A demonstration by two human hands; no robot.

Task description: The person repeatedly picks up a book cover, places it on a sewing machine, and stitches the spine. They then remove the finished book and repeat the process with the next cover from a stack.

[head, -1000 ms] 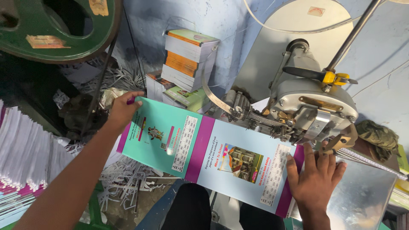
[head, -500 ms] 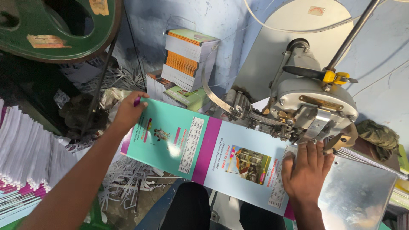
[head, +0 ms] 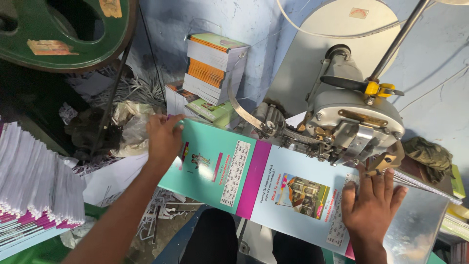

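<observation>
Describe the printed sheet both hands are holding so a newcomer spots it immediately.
Start at the grey metal stitching machine on the right. Under its head lies a long open booklet cover, held by the left hand and right hand. Only it has a magenta centre stripe between teal and pale-blue panels.

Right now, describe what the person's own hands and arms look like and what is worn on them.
Both forearms are bare, no sleeves in view. The left hand and right hand wear no gloves; no ring, watch or bracelet shows. Fingernails are short.

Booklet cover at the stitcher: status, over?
Left hand grips cover's far edge; right hand flat on near end. Booklet cover open, spine under the stitching machine head. Nothing in the way.
</observation>
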